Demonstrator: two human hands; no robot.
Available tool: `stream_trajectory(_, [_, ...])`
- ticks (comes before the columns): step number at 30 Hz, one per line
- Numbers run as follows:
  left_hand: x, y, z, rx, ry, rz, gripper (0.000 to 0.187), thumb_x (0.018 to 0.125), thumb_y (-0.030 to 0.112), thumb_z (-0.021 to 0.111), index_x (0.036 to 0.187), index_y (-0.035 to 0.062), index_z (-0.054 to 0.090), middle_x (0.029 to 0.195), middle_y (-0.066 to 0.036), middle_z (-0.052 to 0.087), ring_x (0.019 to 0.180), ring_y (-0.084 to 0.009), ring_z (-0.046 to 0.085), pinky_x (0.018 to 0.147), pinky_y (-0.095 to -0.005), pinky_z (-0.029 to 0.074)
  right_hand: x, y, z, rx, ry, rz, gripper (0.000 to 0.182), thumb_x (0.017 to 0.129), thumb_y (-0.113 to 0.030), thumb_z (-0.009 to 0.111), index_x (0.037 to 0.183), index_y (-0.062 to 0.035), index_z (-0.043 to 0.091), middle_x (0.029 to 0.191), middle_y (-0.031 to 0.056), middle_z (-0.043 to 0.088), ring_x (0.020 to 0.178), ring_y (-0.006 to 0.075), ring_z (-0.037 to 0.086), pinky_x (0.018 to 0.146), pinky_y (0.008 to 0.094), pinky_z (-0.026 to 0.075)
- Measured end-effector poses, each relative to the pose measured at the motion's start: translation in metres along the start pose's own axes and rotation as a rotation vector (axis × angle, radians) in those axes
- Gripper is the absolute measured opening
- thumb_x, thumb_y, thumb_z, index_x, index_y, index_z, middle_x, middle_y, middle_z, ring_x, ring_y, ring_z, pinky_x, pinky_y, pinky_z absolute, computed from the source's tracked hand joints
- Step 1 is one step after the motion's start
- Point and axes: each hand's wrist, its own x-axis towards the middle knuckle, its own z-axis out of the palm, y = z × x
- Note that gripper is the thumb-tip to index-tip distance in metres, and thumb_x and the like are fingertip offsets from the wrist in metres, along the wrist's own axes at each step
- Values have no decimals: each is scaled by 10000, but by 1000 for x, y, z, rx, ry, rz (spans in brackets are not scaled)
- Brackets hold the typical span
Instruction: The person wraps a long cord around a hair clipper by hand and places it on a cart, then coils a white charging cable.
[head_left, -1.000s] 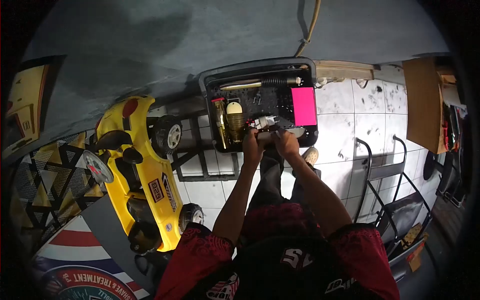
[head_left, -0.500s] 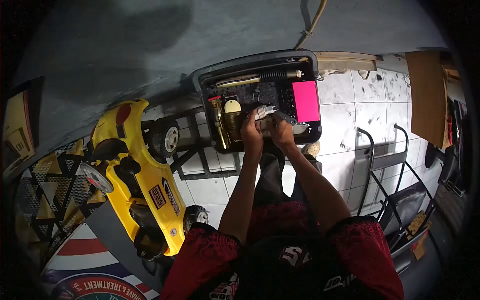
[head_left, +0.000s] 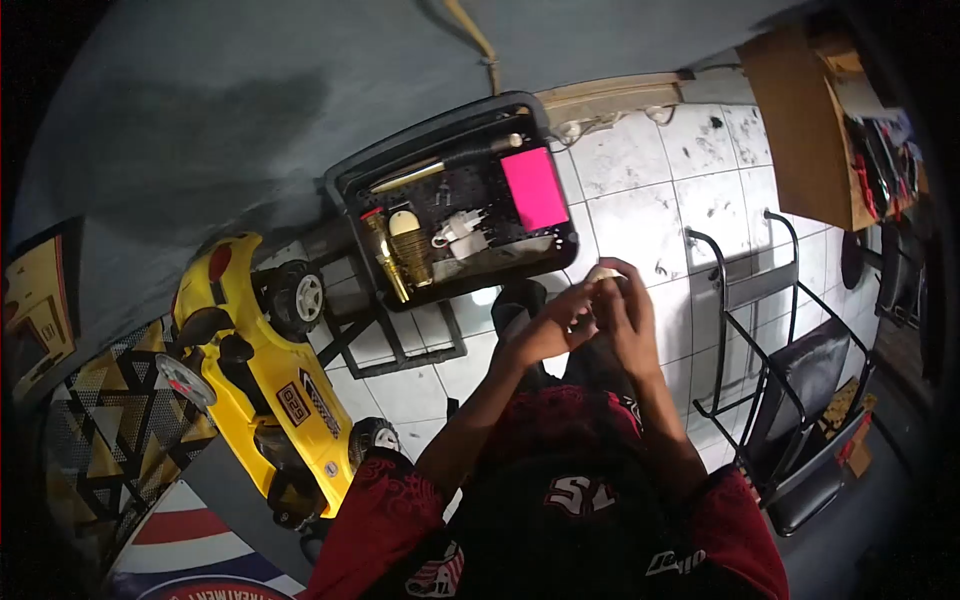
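My left hand (head_left: 557, 325) and my right hand (head_left: 630, 325) meet in front of my body, just off the near right corner of a black tray (head_left: 562, 255). Their fingers are bent inward around a small pale thing (head_left: 603, 273) that I cannot make out, mostly covered by the fingers. Inside the tray lie a white charger (head_left: 460, 230) with its cord, a gold hair clipper (head_left: 384, 252) and a second clipper (head_left: 410, 250) with a ribbed body. A bright pink pad (head_left: 535, 189) lies at the tray's right end, and a long-handled tool (head_left: 425, 172) along its back.
Left of the tray stands a yellow toy car (head_left: 265, 375) beside a dark metal frame (head_left: 400, 360). On the right are a black tubular-framed chair (head_left: 800, 385) and a cardboard box (head_left: 795, 130). White floor tiles (head_left: 640, 225) lie between. A grey wall (head_left: 250, 90) rises behind.
Both hands have left the tray and drawn back to the right, toward my body. The white charger they were handling now lies in the tray. The view has shifted and tilted.
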Motion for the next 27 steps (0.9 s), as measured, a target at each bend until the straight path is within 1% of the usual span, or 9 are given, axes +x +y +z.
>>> stream_trajectory(6, [31, 42, 66, 237, 74, 159, 134, 933, 81, 523, 956, -9, 618, 822, -136, 643, 791, -315, 641, 689, -342, 502, -19, 19, -79, -124, 200, -389, 661, 909, -184, 584, 1461, -18, 261, 1312, 175, 466, 1178, 223, 490, 986, 352, 399])
stream_trajectory(8, [34, 68, 76, -35, 95, 27, 166, 971, 73, 483, 896, -8, 607, 705, -97, 636, 601, -189, 631, 543, -277, 467, -12, 76, -112, 410, 22, -203, 651, 902, -242, 537, 1462, -18, 292, 1314, 180, 481, 1194, 229, 494, 996, 362, 397])
stream_trajectory(10, [28, 106, 80, -3, 17, 20, 180, 982, -3, 395, 987, -50, 568, 770, -106, 634, 663, -145, 623, 576, -271, 486, -16, 69, -122, 78, -214, 340, 622, 876, -340, 513, 1412, -41, 410, 1253, 165, 586, 1257, 257, 487, 1086, 430, 307])
stream_trajectory(12, [19, 134, 92, -79, -21, 6, 179, 996, 52, 405, 952, -28, 559, 767, -115, 630, 648, -153, 612, 568, -269, 479, 3, 124, -135, -179, -520, -767, 510, 882, -278, 531, 1337, -49, 504, 1198, 163, 617, 1234, 317, 508, 1077, 435, 341])
stream_trajectory(14, [8, 153, 101, -157, -55, 3, 200, 1010, 107, 415, 916, -7, 550, 765, -124, 627, 633, -162, 601, 561, -267, 471, -4, 133, -146, -451, -633, -415, 432, 878, -227, 589, 1266, -40, 558, 1224, 190, 594, 1241, 349, 495, 1071, 427, 365])
stream_trajectory(18, [5, 153, 114, -1161, 266, -276, 338, 996, 403, 465, 892, 87, 519, 790, -87, 613, 754, -125, 530, 657, -283, 384, -21, 104, -146, -404, 367, -229, 106, 947, -38, 494, 1017, 22, 547, 973, 169, 596, 916, 306, 603, 812, 342, 479])
stream_trajectory(20, [22, 117, 111, -726, 406, -413, 347, 967, 445, 510, 963, 99, 534, 796, -37, 581, 847, -115, 537, 693, -275, 395, -33, 60, -155, -321, 513, -451, 154, 985, -49, 415, 1040, 25, 538, 879, 163, 551, 794, 266, 570, 748, 316, 474])
stream_trajectory(24, [55, 91, 114, -999, 449, -607, 495, 944, 410, 564, 1365, 194, 418, 1071, -99, 610, 1022, -235, 577, 904, -432, 478, -91, 4, -190, -514, 286, -460, 143, 933, -33, 446, 801, 6, 483, 707, 136, 532, 602, 279, 536, 590, 343, 448])
stream_trajectory(27, [72, 98, 125, -1039, 270, -636, 529, 930, 405, 590, 1391, 242, 387, 1242, -166, 506, 996, -205, 583, 805, -362, 503, -129, -22, -188, -409, 36, -542, 95, 861, -16, 506, 776, 7, 539, 649, 131, 542, 554, 267, 553, 535, 348, 433])
